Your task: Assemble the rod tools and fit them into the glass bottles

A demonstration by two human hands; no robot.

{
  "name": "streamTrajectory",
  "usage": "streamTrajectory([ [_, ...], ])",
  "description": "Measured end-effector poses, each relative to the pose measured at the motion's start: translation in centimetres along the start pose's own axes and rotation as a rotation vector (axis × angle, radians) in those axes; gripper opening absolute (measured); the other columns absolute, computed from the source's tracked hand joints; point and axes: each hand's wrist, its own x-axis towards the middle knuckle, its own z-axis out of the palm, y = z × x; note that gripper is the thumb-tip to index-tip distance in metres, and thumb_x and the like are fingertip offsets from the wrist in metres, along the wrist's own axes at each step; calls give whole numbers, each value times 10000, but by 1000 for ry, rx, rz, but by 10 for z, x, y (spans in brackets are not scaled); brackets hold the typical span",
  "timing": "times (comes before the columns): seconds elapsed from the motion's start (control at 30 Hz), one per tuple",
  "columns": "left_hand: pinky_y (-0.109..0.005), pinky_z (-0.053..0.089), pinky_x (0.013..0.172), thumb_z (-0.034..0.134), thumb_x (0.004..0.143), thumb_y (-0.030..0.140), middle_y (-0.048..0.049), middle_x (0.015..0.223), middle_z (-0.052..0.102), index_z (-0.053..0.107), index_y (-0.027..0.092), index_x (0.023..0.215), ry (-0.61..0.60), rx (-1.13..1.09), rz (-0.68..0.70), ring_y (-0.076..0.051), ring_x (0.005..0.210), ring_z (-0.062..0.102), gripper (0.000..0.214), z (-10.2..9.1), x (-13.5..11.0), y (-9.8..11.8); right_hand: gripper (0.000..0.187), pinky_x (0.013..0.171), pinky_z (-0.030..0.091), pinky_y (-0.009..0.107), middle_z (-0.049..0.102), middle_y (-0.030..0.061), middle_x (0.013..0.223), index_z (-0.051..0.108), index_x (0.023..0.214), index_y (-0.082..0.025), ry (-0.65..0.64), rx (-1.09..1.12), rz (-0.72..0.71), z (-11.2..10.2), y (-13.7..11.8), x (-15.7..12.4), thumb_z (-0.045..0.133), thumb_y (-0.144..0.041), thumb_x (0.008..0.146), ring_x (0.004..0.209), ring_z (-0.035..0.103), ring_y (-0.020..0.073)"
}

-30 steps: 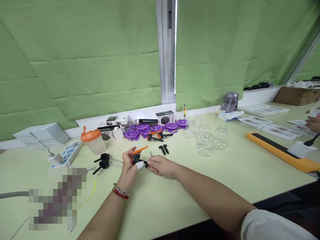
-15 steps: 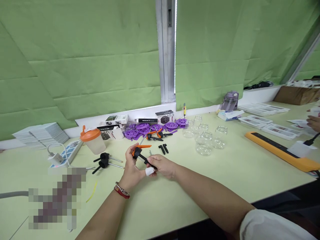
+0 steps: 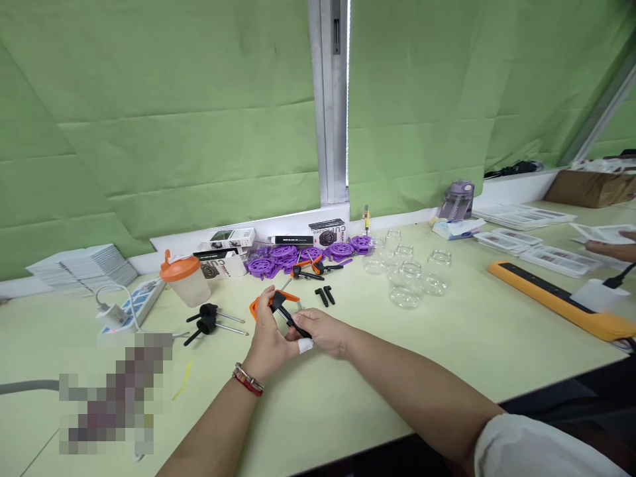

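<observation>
Both my hands meet over the pale green table [image 3: 348, 397] a little left of centre. My left hand [image 3: 271, 338], with a red and silver bracelet at the wrist, is closed on a small black and orange clamp-like tool [image 3: 278, 306]. My right hand [image 3: 322, 331] pinches the black handle end of the same tool; one finger wears a white wrap. Two more black tools with metal rods [image 3: 211, 321] lie just left of my hands. Two short black pieces [image 3: 325, 295] lie just beyond them.
Purple round parts [image 3: 293, 255] and small boxes [image 3: 233, 238] line the back edge. An orange-lidded cup [image 3: 185, 279] and a power strip [image 3: 134, 305] sit at left. Several clear glass jars [image 3: 410, 278] stand at centre right. An orange bar [image 3: 556, 298] and another person's hand [image 3: 613, 250] are at right.
The tool has turned in my hands: its orange part swung toward the left and the black handle now points down to the right. My right hand slid slightly lower. The other person's hand shifted.
</observation>
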Motion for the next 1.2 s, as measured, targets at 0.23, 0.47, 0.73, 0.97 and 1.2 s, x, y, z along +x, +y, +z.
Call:
streamTrajectory([
  [0.23, -475, 330, 1036, 800, 444, 237, -150, 1378, 342, 220, 212, 1393, -17, 68, 2, -346, 1251, 376, 1113, -4, 0, 0, 491, 613, 373, 249, 601, 1, 657, 539, 733, -142, -44, 58, -4, 1, 0, -1, 668, -612, 663, 599, 528, 107],
  [0.47, -504, 223, 1098, 795, 413, 261, -198, 1437, 252, 211, 164, 1394, 8, 104, 118, -388, 1341, 245, 1145, -1, -1, -4, 521, 634, 397, 265, 574, -2, 655, 550, 732, -133, -68, 11, -39, 4, -3, -4, 636, -644, 678, 584, 511, 99],
  [0.73, -535, 265, 1056, 779, 440, 333, -229, 1408, 193, 102, 116, 1426, -39, 279, 144, -405, 1328, 218, 1216, 0, -2, -3, 508, 633, 382, 254, 547, -8, 656, 545, 716, -134, -75, 38, -38, 7, -4, -5, 637, -633, 688, 594, 490, 93],
  [0.97, -537, 366, 987, 766, 472, 397, -235, 1393, 197, 66, 108, 1432, -25, 381, 138, -403, 1302, 263, 1223, 2, -3, 3, 517, 620, 369, 245, 536, -19, 637, 551, 715, -129, -53, 54, -20, 11, -7, -7, 651, -635, 669, 574, 472, 84],
  [1.2, -537, 345, 1014, 726, 546, 396, -244, 1364, 266, 125, 75, 1415, 15, 434, 248, -400, 1312, 260, 1104, 1, -3, 7, 535, 650, 396, 269, 563, -7, 658, 566, 719, -124, -49, 56, 1, 13, -12, -9, 662, -646, 645, 590, 507, 97],
])
